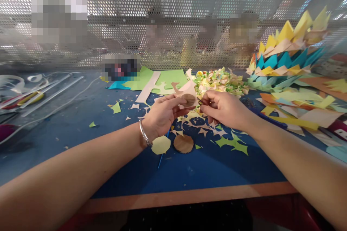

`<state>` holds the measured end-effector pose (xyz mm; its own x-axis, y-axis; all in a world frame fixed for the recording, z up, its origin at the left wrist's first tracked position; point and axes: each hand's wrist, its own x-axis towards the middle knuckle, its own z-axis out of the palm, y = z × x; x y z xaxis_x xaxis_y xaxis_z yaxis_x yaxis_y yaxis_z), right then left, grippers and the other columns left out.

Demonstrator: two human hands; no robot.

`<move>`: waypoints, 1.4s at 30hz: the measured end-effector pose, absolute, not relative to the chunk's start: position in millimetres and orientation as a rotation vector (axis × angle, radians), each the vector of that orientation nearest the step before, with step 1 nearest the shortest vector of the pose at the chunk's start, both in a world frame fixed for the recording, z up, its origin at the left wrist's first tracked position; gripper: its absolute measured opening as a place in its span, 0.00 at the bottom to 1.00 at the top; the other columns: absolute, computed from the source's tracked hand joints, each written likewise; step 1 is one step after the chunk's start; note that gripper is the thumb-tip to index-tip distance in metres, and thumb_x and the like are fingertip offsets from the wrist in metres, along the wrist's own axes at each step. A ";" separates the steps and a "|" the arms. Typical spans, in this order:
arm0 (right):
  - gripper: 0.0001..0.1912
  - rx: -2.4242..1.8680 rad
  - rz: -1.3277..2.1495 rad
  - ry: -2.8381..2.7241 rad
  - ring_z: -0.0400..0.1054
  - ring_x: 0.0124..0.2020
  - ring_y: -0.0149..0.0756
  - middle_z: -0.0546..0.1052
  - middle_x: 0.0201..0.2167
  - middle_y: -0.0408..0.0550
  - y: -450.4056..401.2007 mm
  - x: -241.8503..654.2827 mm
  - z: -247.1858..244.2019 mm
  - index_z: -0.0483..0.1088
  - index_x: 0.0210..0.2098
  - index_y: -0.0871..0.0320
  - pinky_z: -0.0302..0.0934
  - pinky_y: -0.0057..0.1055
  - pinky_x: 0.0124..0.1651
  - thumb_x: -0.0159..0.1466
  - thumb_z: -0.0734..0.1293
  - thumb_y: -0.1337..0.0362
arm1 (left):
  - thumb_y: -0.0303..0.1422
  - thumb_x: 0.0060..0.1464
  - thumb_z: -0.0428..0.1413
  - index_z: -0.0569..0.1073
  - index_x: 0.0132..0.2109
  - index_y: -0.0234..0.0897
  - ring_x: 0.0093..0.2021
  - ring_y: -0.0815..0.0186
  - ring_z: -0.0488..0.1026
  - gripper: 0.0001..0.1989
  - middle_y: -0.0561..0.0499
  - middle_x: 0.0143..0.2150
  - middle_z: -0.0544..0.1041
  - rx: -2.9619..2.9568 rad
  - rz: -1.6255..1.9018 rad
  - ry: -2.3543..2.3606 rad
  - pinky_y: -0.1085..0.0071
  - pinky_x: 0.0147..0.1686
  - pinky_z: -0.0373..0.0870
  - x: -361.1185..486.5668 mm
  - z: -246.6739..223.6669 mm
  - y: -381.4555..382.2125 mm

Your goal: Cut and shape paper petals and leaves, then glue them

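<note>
My left hand (165, 113), with a silver bracelet at the wrist, pinches a pale pink piece of paper (188, 88) and a small brown cardboard disc (189, 100) laid against it. Close by on the right, my right hand (221, 108) has its fingers curled together at the paper's edge. A small dark bit shows at its fingertips, too unclear to name. Below the hands, a larger brown cardboard disc (183, 144) lies on the blue table beside a pale yellow paper disc (161, 145). A thin blue stick (160, 159) runs partly under the yellow disc.
Behind the hands are green paper sheets (170, 75) and a heap of small cut paper pieces (221, 83). Green scraps (233, 145) lie nearer. A spiky layered paper craft (290, 57) stands back right. Clear sticks (52, 95) lie left. A perforated metal screen (173, 0) rises behind.
</note>
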<state>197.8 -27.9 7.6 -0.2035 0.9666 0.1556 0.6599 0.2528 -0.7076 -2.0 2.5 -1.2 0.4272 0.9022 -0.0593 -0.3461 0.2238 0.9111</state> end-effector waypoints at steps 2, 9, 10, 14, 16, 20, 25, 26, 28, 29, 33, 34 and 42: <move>0.08 -1.443 0.726 -1.926 0.67 0.16 0.31 0.70 0.17 0.39 -26.3 197.3 5.0 0.60 0.32 0.54 0.60 0.29 0.19 0.64 0.66 0.63 | 0.23 0.55 0.57 0.79 0.36 0.31 0.39 0.66 0.80 0.06 0.45 0.44 0.82 0.981 0.955 0.686 0.71 0.43 0.72 -1.3 -0.4 1.7; 0.14 -1.311 0.888 -1.609 0.62 0.16 0.26 0.68 0.26 0.38 -28.3 189.6 6.7 0.59 0.45 0.53 0.55 0.27 0.16 0.64 0.68 0.63 | 0.22 0.56 0.57 0.78 0.35 0.31 0.38 0.66 0.80 0.05 0.47 0.37 0.81 0.946 0.937 0.687 0.69 0.44 0.72 -0.4 2.3 0.1; 0.15 -1.288 0.903 -1.573 0.60 0.16 0.25 0.68 0.25 0.37 -28.9 188.6 7.9 0.59 0.45 0.54 0.53 0.26 0.16 0.64 0.69 0.61 | 0.22 0.56 0.57 0.78 0.35 0.31 0.38 0.66 0.80 0.06 0.48 0.37 0.81 0.939 0.936 0.688 0.69 0.44 0.73 -0.5 2.7 -0.2; 0.20 -1.178 0.988 -1.480 0.53 0.15 0.21 0.65 0.24 0.36 -30.5 185.5 11.0 0.64 0.44 0.57 0.47 0.24 0.16 0.61 0.73 0.55 | 0.21 0.57 0.56 0.78 0.34 0.31 0.38 0.64 0.81 0.06 0.49 0.34 0.81 0.956 0.923 0.664 0.67 0.47 0.72 -0.6 2.8 -1.4; 0.22 -1.150 1.044 -1.454 0.50 0.15 0.20 0.63 0.22 0.34 -31.0 183.7 11.0 0.66 0.41 0.58 0.43 0.24 0.16 0.57 0.76 0.53 | 0.22 0.58 0.57 0.77 0.34 0.31 0.39 0.64 0.81 0.06 0.50 0.34 0.80 0.988 0.908 0.646 0.67 0.46 0.72 -0.6 1.4 -2.1; 0.21 -1.143 1.068 -1.485 0.49 0.15 0.19 0.62 0.20 0.34 -32.4 179.7 10.3 0.67 0.34 0.59 0.41 0.25 0.17 0.54 0.78 0.54 | 0.23 0.57 0.58 0.78 0.37 0.33 0.38 0.67 0.80 0.04 0.50 0.36 0.82 1.041 0.886 0.614 0.68 0.45 0.71 0.4 -2.2 -3.3; 0.19 -1.112 1.032 -1.511 0.51 0.15 0.21 0.62 0.19 0.34 -33.1 177.6 10.0 0.67 0.33 0.58 0.43 0.27 0.17 0.56 0.76 0.53 | 0.26 0.57 0.60 0.78 0.36 0.33 0.37 0.68 0.80 0.02 0.51 0.34 0.82 1.063 0.927 0.620 0.72 0.40 0.70 1.9 -2.5 -4.1; 0.20 -1.112 1.022 -1.514 0.51 0.15 0.21 0.62 0.19 0.34 -33.0 177.6 10.0 0.66 0.33 0.58 0.43 0.27 0.18 0.56 0.76 0.52 | 0.26 0.57 0.60 0.78 0.36 0.33 0.36 0.68 0.80 0.02 0.51 0.33 0.81 1.068 0.935 0.626 0.72 0.39 0.70 1.8 -2.0 -4.2; 0.22 -1.116 1.007 -1.517 0.50 0.15 0.21 0.61 0.18 0.33 -32.9 177.8 10.0 0.66 0.33 0.57 0.43 0.27 0.18 0.56 0.76 0.49 | 0.26 0.57 0.59 0.77 0.35 0.34 0.36 0.68 0.80 0.03 0.51 0.33 0.81 1.080 0.949 0.647 0.72 0.38 0.70 1.1 -0.9 -4.0; 0.22 -1.120 1.009 -1.511 0.50 0.15 0.21 0.60 0.17 0.33 -32.8 178.0 10.1 0.66 0.32 0.57 0.43 0.27 0.18 0.56 0.75 0.47 | 0.27 0.58 0.58 0.77 0.35 0.34 0.36 0.68 0.80 0.04 0.51 0.33 0.81 1.086 0.959 0.658 0.72 0.38 0.71 0.6 -0.4 -3.8; 0.25 -1.141 1.068 -1.455 0.46 0.15 0.20 0.59 0.18 0.33 -32.6 179.8 9.9 0.67 0.33 0.58 0.37 0.27 0.17 0.54 0.76 0.45 | 0.28 0.59 0.57 0.77 0.36 0.35 0.37 0.67 0.80 0.04 0.51 0.35 0.81 1.077 1.025 0.705 0.72 0.37 0.71 -1.5 0.0 -0.4; 0.25 -1.149 1.080 -1.442 0.46 0.15 0.20 0.58 0.19 0.33 -32.4 180.3 9.7 0.67 0.33 0.58 0.36 0.27 0.17 0.53 0.77 0.45 | 0.28 0.59 0.57 0.77 0.37 0.35 0.37 0.67 0.80 0.04 0.51 0.36 0.81 1.065 1.042 0.715 0.72 0.36 0.71 -1.9 -0.3 0.8; 0.24 -1.200 1.116 -1.499 0.44 0.17 0.23 0.50 0.17 0.33 -31.4 183.8 6.4 0.69 0.30 0.58 0.36 0.29 0.19 0.60 0.70 0.42 | 0.27 0.59 0.56 0.76 0.36 0.33 0.37 0.66 0.81 0.04 0.49 0.37 0.81 0.999 1.057 0.746 0.76 0.34 0.71 -2.7 -1.4 1.9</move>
